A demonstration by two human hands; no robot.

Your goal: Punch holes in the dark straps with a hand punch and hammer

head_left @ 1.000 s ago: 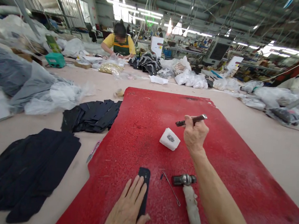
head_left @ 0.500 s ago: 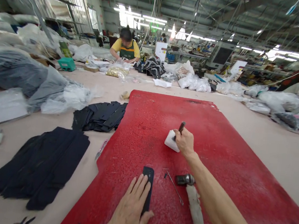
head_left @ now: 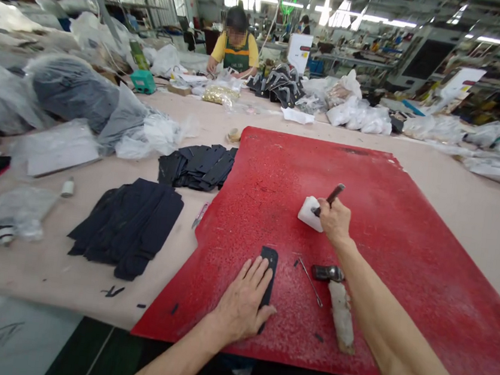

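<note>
Strip of dark material (head_left: pixel 270 255) lies on the red mat (head_left: pixel 270 172) under the person's left hand (head_left: pixel 244 298), which is flat with fingers extended, pressing nothing into its palm but covering much of the strip. The right hand (head_left: pixel 335 220) is curled around a slim dark tool (head_left: pixel 335 193), held at a tilt with its lower end at a white block (head_left: pixel 308 214). Between the strip and the right forearm lie a thin looped rod (head_left: pixel 311 283) and a hammer (head_left: pixel 342 318). Left of the mat sit two dark piles (head_left: pixel 131 225)
</note>
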